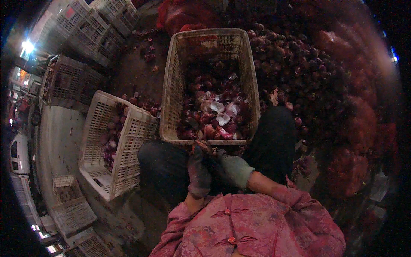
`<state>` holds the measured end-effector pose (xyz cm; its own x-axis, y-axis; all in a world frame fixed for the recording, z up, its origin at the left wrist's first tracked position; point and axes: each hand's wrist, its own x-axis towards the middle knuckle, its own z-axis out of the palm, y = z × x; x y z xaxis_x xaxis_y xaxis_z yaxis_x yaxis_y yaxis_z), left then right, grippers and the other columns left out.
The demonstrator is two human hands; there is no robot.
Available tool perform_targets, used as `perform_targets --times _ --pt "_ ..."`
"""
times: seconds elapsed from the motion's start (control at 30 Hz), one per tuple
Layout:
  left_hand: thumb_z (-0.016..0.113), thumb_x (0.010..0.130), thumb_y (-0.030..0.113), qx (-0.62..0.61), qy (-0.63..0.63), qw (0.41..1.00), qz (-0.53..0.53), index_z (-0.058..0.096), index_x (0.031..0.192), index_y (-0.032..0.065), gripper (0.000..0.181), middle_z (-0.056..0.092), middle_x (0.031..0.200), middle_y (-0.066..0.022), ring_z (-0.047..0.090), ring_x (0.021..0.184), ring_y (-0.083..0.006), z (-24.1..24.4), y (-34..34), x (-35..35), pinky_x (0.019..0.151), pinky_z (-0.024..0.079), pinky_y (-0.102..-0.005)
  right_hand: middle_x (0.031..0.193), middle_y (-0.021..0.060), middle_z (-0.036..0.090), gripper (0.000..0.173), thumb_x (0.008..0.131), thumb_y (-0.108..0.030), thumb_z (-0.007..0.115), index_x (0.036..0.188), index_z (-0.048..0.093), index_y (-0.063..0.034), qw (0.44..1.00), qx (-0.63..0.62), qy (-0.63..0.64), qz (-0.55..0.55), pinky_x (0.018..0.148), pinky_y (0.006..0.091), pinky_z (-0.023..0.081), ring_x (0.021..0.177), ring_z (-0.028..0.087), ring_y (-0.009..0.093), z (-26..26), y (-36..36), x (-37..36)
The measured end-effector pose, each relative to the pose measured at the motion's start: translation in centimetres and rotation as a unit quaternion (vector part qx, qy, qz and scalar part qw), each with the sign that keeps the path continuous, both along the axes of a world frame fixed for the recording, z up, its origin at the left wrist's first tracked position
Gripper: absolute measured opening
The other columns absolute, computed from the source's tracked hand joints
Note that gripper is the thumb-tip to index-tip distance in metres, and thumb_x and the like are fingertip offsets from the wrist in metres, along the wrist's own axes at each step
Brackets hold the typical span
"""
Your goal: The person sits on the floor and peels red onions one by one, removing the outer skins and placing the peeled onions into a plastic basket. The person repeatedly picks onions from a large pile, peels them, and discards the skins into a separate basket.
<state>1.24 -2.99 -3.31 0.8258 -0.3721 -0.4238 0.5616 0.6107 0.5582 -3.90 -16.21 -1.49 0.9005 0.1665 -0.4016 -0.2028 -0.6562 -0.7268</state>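
My left hand (198, 175), in a dark knit glove, is between my knees at the near rim of a plastic crate (166, 96). My right hand (236, 167), in a grey-green glove, reaches toward it from the right, its fingers lost in shadow. Brownish-red onion skin (204, 146) shows at the fingertips, just below the rim; whether an onion is in either hand is too dark to tell. Inside the crate lie loose onion skins (221, 112), some turned pale side up, with darker red pieces around them.
Red onions (285, 61) form a heap to the right, beside red mesh sacks (348, 173). On the left, a tilted white crate (128, 141) holds red onions (112, 138). Stacked crates (93, 32) stand at the upper left, and more crates (74, 215) at the lower left.
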Motion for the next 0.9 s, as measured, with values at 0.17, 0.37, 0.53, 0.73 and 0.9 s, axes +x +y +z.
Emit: perform_targets --times 0.17,0.37,0.53,0.73,0.9 --pt "0.049 0.099 0.030 0.074 -0.033 0.997 0.018 0.055 0.097 0.0136 0.018 0.054 0.089 0.0042 0.052 0.084 -0.0103 0.4 0.0 0.0 0.084 0.046 -0.0292 0.095 0.0296 0.062 0.038 0.092 -0.029 0.050 0.116 0.043 -0.0010 0.995 0.009 0.098 -0.028 0.070 0.0517 0.049 0.089 0.062 0.045 2.3 -0.4 -0.8" --pt "0.048 0.099 0.033 0.153 -0.052 0.987 -0.024 0.053 0.097 0.0123 0.022 0.053 0.091 0.0014 0.051 0.087 -0.0124 -0.8 -0.4 -0.5 0.085 0.045 -0.0306 0.095 0.0285 0.063 0.038 0.092 -0.031 0.050 0.118 0.044 -0.0037 0.998 -0.018 0.040 0.051 0.073 0.0513 0.048 0.091 0.061 0.045 -3.7 -1.1 1.0" --pt "0.049 0.098 0.035 0.079 -0.001 0.997 0.016 0.053 0.098 0.0104 0.025 0.053 0.093 -0.0007 0.051 0.085 -0.0129 -1.6 0.2 -0.1 0.079 0.045 -0.0287 0.093 0.0249 0.063 0.030 0.093 -0.028 0.048 0.113 0.051 -0.0050 0.991 0.035 0.081 -0.105 0.071 0.0505 0.048 0.086 0.060 0.046 -0.1 0.2 -0.4" --pt "0.048 0.097 0.034 0.060 -0.064 0.996 -0.028 0.054 0.099 0.0096 0.025 0.048 0.089 -0.0008 0.047 0.083 -0.0144 0.6 -0.2 -0.1 0.081 0.042 -0.0308 0.100 0.0213 0.062 0.028 0.093 -0.022 0.050 0.113 0.050 -0.0020 0.995 -0.003 0.018 0.101 0.071 0.0459 0.050 0.088 0.062 0.039 -4.1 -1.2 2.0" --pt "0.048 0.092 0.055 -0.079 0.158 0.982 -0.060 0.054 0.123 0.0090 0.056 0.063 0.111 -0.0063 0.061 0.097 -0.0209 0.7 1.0 -0.5 0.082 0.051 -0.0338 0.099 0.0140 0.060 0.022 0.089 -0.016 0.055 0.108 0.057 -0.0037 0.941 0.267 -0.204 0.031 0.071 0.0400 0.050 0.085 0.060 0.029 -5.8 -2.2 0.3"
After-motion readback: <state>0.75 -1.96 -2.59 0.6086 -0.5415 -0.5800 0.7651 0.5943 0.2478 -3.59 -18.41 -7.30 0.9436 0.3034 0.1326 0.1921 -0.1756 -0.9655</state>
